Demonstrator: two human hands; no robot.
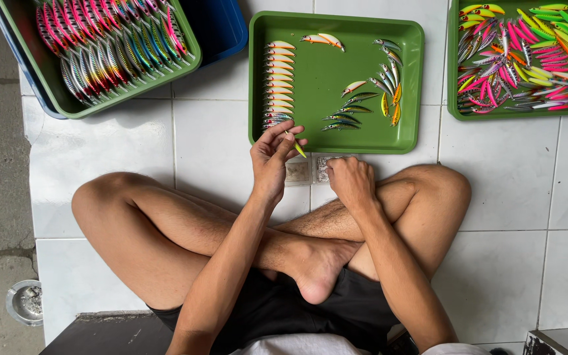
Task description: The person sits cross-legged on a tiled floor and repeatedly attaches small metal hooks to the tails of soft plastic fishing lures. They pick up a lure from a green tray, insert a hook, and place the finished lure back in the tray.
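My left hand (272, 158) pinches a small yellow-green fishing lure (297, 147) just in front of the near edge of a green tray (320, 66). That tray holds a neat column of orange-backed lures (279, 82) on its left and several loose lures (369, 98) to the right. My right hand (350, 181) rests with curled fingers on a small clear packet (321, 168) on the white tile floor, beside a second small packet (297, 172). What my right fingers grip is hidden. My crossed bare legs fill the foreground.
A green tray (517, 113) at top right is piled with bright mixed lures. At top left a green tray (126, 92) of pink and silver lures sits on a blue bin (221, 29). A round metal ashtray (24, 302) lies at lower left on grey concrete.
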